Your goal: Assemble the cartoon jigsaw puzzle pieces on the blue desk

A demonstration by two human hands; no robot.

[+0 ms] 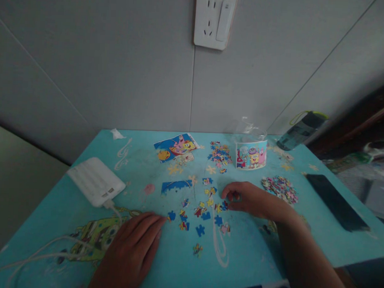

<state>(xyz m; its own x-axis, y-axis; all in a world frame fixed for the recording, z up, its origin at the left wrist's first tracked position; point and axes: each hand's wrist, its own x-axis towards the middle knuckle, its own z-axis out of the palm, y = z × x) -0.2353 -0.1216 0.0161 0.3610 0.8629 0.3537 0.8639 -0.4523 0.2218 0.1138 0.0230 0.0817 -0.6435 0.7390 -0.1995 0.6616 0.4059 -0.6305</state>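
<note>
My left hand (133,247) lies flat on the tabletop, holding nothing, its fingertips just left of a blue puzzle piece (171,216). My right hand (245,198) is curled at the right side of the loose pieces, its fingers closed at a dark blue puzzle piece (225,205); its grip is partly hidden. Several loose pieces lie between my hands, among them a blue one (200,230) and a yellowish one (197,249). Behind them is a joined blue strip of puzzle (177,186) with a jagged lower edge. Farther back lies a cartoon picture card (176,147).
Piles of puzzle pieces lie at the back (219,154) and right (280,188). A clear container (251,154) with a cartoon label stands behind my right hand. A dark phone (337,203), a bottle (301,131) and a white power bank (96,180) with cables are around.
</note>
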